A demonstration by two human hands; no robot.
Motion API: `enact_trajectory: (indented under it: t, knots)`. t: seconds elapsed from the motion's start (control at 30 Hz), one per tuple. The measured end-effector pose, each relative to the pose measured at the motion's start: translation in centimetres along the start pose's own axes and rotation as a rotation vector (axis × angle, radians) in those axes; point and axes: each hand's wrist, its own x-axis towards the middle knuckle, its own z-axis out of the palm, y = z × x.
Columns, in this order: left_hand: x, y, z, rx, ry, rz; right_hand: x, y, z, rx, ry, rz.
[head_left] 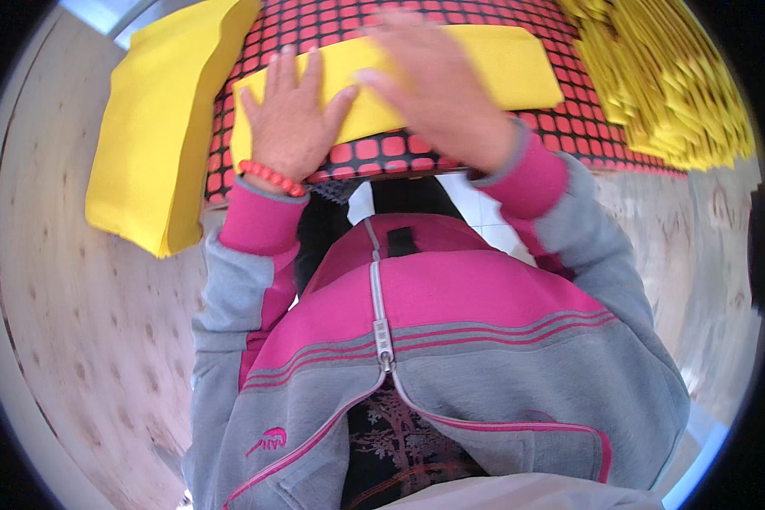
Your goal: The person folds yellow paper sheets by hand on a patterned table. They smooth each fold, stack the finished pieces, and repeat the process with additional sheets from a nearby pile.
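A long, folded piece of yellow cloth-like material (514,66) lies across the red-and-black checked table cover (367,151). My left hand (291,123) rests flat on its left part with the fingers spread, a red bead bracelet around the wrist. Over the middle of the same piece, my right hand (446,95) is blurred by motion. Its thumb stands apart and its fingers reach forward, with nothing held in them. Whether the right palm touches the material, I cannot tell.
To the left, a pile of flat yellow pieces (149,127) hangs over the table's edge. A thick stack of folded yellow pieces (663,85) lies at the far right. Pale wood-grain surfaces (93,340) flank me on both sides.
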Motion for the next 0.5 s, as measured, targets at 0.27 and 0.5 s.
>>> enact_trajectory:
  t: [0.27,0.5]
  knots:
    - [-0.9,-0.6,-0.4,-0.001,-0.015,-0.005,-1.2,3.1,2.5,-0.199,-0.24,0.015]
    - [-2.1,-2.0,-0.4,0.0,0.052,-0.002,-5.9,14.5,-4.3,-0.266,-0.284,0.178]
